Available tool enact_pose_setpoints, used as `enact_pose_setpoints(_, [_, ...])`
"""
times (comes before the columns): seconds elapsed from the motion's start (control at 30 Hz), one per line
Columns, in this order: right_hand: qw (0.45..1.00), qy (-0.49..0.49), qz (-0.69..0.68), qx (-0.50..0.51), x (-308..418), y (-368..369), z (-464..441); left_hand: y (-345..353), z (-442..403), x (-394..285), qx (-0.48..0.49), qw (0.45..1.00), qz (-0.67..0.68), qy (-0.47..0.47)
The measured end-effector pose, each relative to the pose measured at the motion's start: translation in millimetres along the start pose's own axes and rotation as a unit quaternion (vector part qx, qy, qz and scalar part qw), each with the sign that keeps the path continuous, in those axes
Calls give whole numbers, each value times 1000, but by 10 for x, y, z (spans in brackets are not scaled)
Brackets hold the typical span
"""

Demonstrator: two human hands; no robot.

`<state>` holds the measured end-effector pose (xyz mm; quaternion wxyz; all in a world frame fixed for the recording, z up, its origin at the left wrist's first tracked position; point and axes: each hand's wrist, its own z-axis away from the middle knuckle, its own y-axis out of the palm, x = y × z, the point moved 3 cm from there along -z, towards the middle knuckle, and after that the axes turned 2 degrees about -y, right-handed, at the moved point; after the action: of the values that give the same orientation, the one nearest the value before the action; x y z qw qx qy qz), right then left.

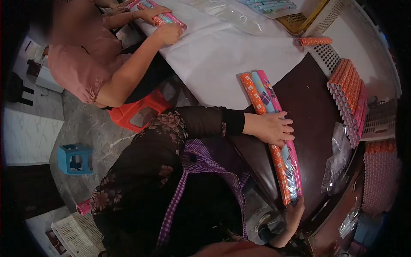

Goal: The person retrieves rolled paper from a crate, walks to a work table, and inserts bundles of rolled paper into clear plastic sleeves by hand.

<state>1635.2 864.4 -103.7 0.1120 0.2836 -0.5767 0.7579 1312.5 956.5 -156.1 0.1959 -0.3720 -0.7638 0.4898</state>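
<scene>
A pack of wrapping paper rolls (pixel 278 165) lies on the dark brown table, its upper end over the white cloth. Orange, light blue and pink rolls sit side by side, with clear shiny film over at least the near part. My left hand (pixel 274 128) rests flat across the middle of the pack, fingers spread. At the near end, my right hand (pixel 294 210) has its fingers closed around the pack's edge; part of those fingers is hidden. A crumpled clear plastic bag (pixel 336 160) lies to the right of the pack.
Orange and pink rolls are stacked (pixel 347 98) at the right, beside plastic baskets (pixel 379 122). One orange roll (pixel 315 41) lies near a basket. Across the white cloth (pixel 214 64), a co-worker in a pink top handles another roll pack (pixel 165 17). A blue stool (pixel 75 158) stands on the floor.
</scene>
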Motion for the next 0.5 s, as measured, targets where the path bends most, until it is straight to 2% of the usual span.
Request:
enact_pose_setpoints(0.1, [1000, -4, -23, -18, -110, 18, 40, -49, 8, 0, -7, 1000, 2, 5])
enact_pose_setpoints(0.17, [1000, 11, 13, -14, -210, 32, 57, -61, 13, 19, -21, 999, 27, 1])
enact_pose_setpoints(0.2, [997, -59, 6, -43, -228, 36, 87, -109, -4, 48, -6, 997, 73, -20])
enact_pose_setpoints(0.23, [996, -34, 69, -48, -224, 52, 109, -108, -20, 64, 9, 992, 122, -36])
enact_pose_setpoints(0.27, [990, -10, 130, -53, -264, 71, 159, -131, 5, 87, -46, 990, 118, -61])
enact_pose_setpoints(0.3, [985, -61, 115, -109, -541, 171, 202, -181, 67, 145, -98, 985, 110, -88])
enact_pose_setpoints(0.37, [982, -62, 113, -140, -511, 233, 314, -422, 237, 407, -183, 949, 148, -210])
enact_pose_setpoints(0.43, [978, -70, 107, -164, -525, 307, 401, -536, 622, 921, -241, 849, 301, -362])
enact_pose_setpoints(0.5, [950, -131, 193, -209, -616, 363, 478, -591, 954, 1372, -253, 787, 292, -481])
